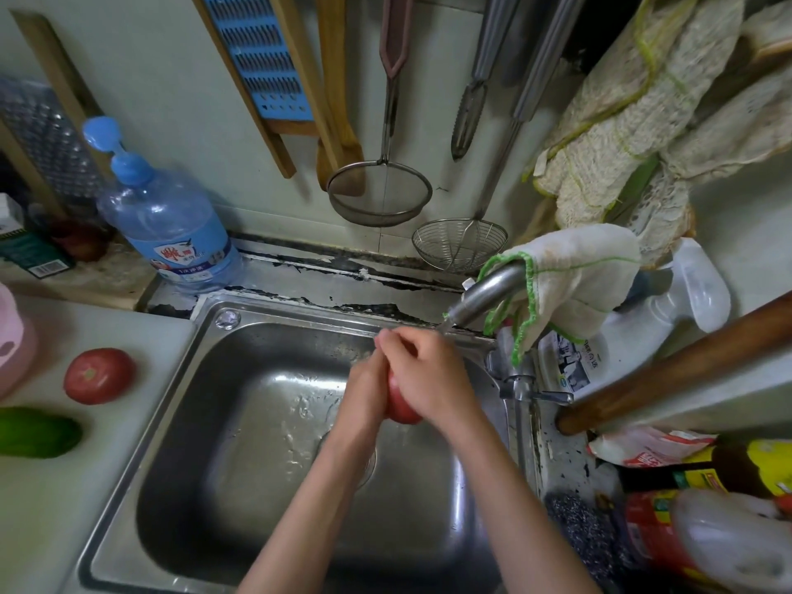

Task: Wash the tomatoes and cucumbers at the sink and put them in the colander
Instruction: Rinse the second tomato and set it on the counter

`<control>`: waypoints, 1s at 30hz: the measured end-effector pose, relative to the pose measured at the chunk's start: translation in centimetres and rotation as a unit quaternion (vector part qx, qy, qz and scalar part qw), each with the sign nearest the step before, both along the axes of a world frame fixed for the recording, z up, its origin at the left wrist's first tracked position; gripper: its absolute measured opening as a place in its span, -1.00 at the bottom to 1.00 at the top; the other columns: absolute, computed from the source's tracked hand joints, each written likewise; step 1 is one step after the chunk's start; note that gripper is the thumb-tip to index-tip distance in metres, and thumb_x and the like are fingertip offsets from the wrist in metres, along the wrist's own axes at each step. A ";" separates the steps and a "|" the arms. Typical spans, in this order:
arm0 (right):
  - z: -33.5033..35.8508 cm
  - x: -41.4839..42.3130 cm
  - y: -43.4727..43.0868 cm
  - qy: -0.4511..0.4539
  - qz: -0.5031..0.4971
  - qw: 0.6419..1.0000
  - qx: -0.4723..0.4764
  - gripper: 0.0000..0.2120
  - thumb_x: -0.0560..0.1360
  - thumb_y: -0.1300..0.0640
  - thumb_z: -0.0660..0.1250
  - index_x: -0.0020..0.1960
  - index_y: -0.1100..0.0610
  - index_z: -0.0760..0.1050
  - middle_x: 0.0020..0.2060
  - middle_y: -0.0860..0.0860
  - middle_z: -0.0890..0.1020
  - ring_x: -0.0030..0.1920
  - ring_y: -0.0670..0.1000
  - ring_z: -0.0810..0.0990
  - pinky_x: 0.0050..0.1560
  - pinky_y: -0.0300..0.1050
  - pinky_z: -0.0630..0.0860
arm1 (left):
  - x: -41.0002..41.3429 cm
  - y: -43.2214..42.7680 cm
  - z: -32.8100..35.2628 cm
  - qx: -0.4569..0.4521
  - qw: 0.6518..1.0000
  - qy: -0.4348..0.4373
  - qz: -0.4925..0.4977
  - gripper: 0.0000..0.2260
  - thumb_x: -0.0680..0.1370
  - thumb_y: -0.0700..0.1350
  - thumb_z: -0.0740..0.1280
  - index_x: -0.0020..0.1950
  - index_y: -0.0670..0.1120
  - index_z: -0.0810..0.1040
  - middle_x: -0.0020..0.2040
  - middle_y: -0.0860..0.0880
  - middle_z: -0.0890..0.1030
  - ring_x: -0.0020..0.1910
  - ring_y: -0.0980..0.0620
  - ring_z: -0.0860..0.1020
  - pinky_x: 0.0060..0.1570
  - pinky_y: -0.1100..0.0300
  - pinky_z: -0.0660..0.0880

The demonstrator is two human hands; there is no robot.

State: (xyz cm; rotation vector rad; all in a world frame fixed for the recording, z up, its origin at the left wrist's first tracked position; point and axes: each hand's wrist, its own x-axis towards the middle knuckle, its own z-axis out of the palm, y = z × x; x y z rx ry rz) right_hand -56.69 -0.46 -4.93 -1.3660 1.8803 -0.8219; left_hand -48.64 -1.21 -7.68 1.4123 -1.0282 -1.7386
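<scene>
Tomato (403, 408) sits clasped between both hands over the sink (240, 336) (only its underside shows), left hand (368, 390) and right hand (428, 379) fingers curled round it.

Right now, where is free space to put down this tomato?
The white counter is bare nearer you than the cucumber, along the sink rim. The basin's left half is free. Right of the sink, bottles crowd it.

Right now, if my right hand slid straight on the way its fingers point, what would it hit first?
Your right hand, curled over the tomato, points away and leftward. Past your left hand, it would probably meet the sink back wall first, though depth is unclear.
</scene>
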 end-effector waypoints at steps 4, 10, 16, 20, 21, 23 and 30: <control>-0.5 -1.2 -1.5 -0.277 -0.027 0.957 0.085 -0.76 0.50 -0.01 0.28 -0.14 0.10 0.66 -0.14 0.04 0.72 0.00 -0.01 0.67 0.31 0.00 0.43 | -0.5 0.1 0.2 0.076 0.997 0.011 0.030 -0.70 0.62 0.02 0.08 -0.01 -0.06 0.57 -0.09 -0.17 0.64 -0.17 -0.15 0.63 -0.46 0.13 0.53; -2.0 2.9 2.5 0.037 -0.075 0.987 -0.134 -0.66 0.53 -0.10 0.14 0.11 0.08 0.53 0.00 -0.03 0.60 0.02 -0.08 0.53 0.05 -0.37 0.36 | -0.3 0.0 0.5 0.171 0.962 0.179 0.114 -0.67 0.60 -0.15 0.06 -0.31 -0.17 0.46 -0.52 -0.05 0.50 -0.46 0.02 0.49 -0.49 0.31 0.45; -2.2 2.0 1.6 0.113 -0.030 0.972 -0.205 -0.73 0.56 0.01 0.14 -0.06 0.12 0.56 -0.16 -0.02 0.66 -0.14 -0.04 0.60 -0.06 -0.07 0.54 | -0.4 0.5 0.5 0.130 0.967 0.191 0.103 -0.69 0.63 -0.14 0.06 -0.23 -0.19 0.47 -0.46 -0.06 0.52 -0.43 0.02 0.51 -0.48 0.30 0.47; -1.1 1.0 0.0 -0.190 -0.125 0.971 -0.073 -0.61 0.59 0.00 0.18 -0.32 0.10 0.59 -0.37 -0.02 0.67 -0.26 -0.09 0.63 -0.02 -0.10 0.55 | -0.5 0.4 0.7 0.178 0.968 0.134 0.112 -0.68 0.62 0.00 0.03 -0.13 -0.11 0.47 -0.37 -0.09 0.56 -0.40 -0.01 0.55 -0.48 0.18 0.51; -1.0 0.6 -0.4 -0.280 -0.170 0.944 -0.034 -0.59 0.59 0.02 0.19 -0.37 0.11 0.58 -0.39 0.00 0.66 -0.29 -0.08 0.63 -0.02 -0.09 0.53 | -0.5 0.5 0.8 0.179 0.970 0.123 0.112 -0.69 0.62 0.01 0.02 -0.12 -0.12 0.46 -0.34 -0.11 0.55 -0.43 -0.03 0.55 -0.49 0.16 0.50; -1.2 -0.1 -0.7 -0.388 -0.229 0.893 -0.005 -0.59 0.57 0.08 0.20 -0.40 0.14 0.55 -0.43 0.04 0.64 -0.35 -0.08 0.62 -0.11 -0.08 0.53 | -0.5 0.7 0.7 0.184 0.971 0.109 0.109 -0.65 0.63 0.06 0.01 -0.10 -0.13 0.45 -0.31 -0.15 0.56 -0.52 -0.05 0.57 -0.58 0.19 0.48; -1.6 0.8 1.9 -0.046 -0.034 0.993 -0.100 -0.79 0.50 -0.04 0.30 -0.21 0.06 0.57 -0.28 -0.08 0.66 -0.21 -0.16 0.59 -0.08 -0.29 0.48 | -0.1 0.9 -1.2 0.163 0.966 0.161 0.123 -0.32 0.57 0.31 -0.13 0.12 -0.17 0.56 -0.10 -0.18 0.68 -0.17 -0.05 0.66 -0.43 0.14 0.58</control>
